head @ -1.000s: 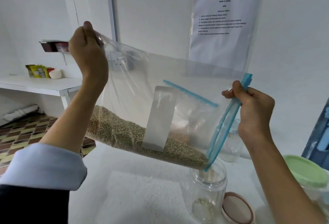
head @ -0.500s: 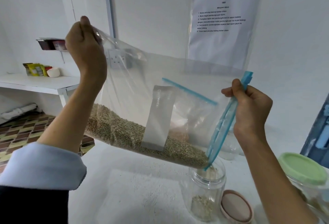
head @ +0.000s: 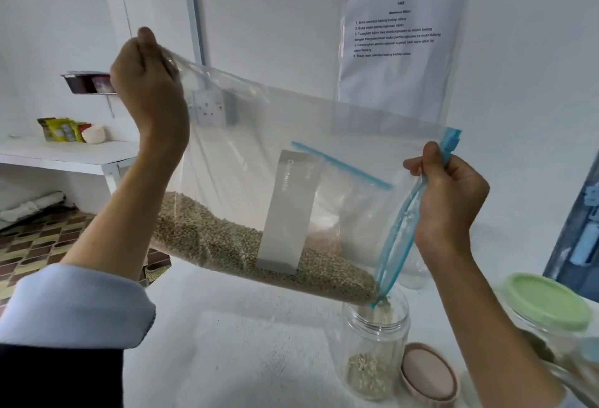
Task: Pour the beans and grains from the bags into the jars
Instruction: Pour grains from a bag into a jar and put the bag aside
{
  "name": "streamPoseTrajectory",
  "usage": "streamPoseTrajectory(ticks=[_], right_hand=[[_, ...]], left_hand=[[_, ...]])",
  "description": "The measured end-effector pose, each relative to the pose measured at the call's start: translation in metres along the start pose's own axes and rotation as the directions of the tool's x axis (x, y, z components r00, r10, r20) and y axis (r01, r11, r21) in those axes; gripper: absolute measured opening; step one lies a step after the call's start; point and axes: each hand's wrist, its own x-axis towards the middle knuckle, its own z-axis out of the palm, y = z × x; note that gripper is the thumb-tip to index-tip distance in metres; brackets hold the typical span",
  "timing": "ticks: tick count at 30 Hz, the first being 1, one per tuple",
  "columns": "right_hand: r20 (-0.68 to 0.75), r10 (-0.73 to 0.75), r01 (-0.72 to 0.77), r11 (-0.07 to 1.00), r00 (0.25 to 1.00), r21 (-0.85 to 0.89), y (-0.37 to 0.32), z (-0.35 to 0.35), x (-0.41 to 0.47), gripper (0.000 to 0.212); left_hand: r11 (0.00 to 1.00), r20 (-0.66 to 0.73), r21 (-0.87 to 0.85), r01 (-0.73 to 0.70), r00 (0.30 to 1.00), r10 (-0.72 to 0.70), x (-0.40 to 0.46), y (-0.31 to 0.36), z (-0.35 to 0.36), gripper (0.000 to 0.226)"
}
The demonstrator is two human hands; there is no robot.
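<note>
Pouring green grain [head: 246, 245] out of a large clear zip bag [head: 291, 154], held tilted in the air above the white tabletop [head: 227, 342], low mouth corner dipped just into the open clear jar [head: 376, 346] near the tabletop's right front edge. Left hand [head: 149, 89], fingers curled tight, pinching the raised bottom corner of the bag up high. Right hand [head: 450, 200], also curled, gripping the blue zip strip [head: 398, 232] near its upper end, keeping the mouth narrow. Only a shallow layer lying in the jar so far, most of the grain sitting along the bag's lower fold. Pink lid [head: 428, 373] lying just beside the jar; green-lidded jar [head: 547, 304] further toward the right edge. Judging the handling: thin, limp, slick film with a shifting load, likely to sag and slump suddenly; best taken at the stiffer zip strip and a far corner, as here, never mid-panel. Light jar, unheld, probably easy to tip if the bag's corner drags on its rim. Raising the left corner gradually seems the safer way to feed the stream.
</note>
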Motion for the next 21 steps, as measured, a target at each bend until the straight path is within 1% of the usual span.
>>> streamPoseTrajectory(ticks=[2, 5, 8, 11, 14, 16, 21], right_hand=[[0.022, 0.016, -0.016, 1.000, 1.000, -0.014, -0.001, 0.000, 0.000, 0.034], [0.014, 0.009, -0.009, 1.000, 1.000, -0.009, -0.002, -0.002, 0.000, 0.033], [0.053, 0.038, -0.036, 0.999, 0.998, -0.038, -0.005, -0.001, 0.001, 0.032], [0.025, 0.034, -0.034, 0.999, 0.999, -0.032, -0.006, -0.002, 0.002, 0.033], [0.050, 0.061, -0.059, 0.997, 0.997, -0.043, -0.008, 0.000, 0.003, 0.032], [0.034, 0.049, -0.048, 0.998, 0.998, -0.032, -0.009, 0.001, 0.004, 0.033], [0.060, 0.029, -0.028, 0.999, 0.998, -0.025, -0.012, 0.003, 0.004, 0.032]], left_hand=[[1.000, -0.004, -0.001, 0.005, 1.000, -0.005, 0.000, -0.001, -0.001, 0.039], [1.000, -0.003, 0.000, 0.010, 1.000, -0.010, 0.000, -0.001, 0.000, 0.040], [1.000, -0.012, 0.025, 0.010, 1.000, -0.010, 0.001, -0.004, -0.001, 0.040], [0.999, -0.010, 0.046, -0.007, 1.000, 0.008, 0.003, -0.004, -0.004, 0.039], [0.998, -0.016, 0.061, -0.005, 1.000, 0.006, 0.005, -0.007, -0.005, 0.038], [0.997, -0.027, 0.081, -0.002, 1.000, 0.004, 0.008, -0.010, -0.007, 0.039], [0.995, -0.078, 0.077, 0.056, 0.996, -0.051, 0.013, -0.019, -0.012, 0.040]])
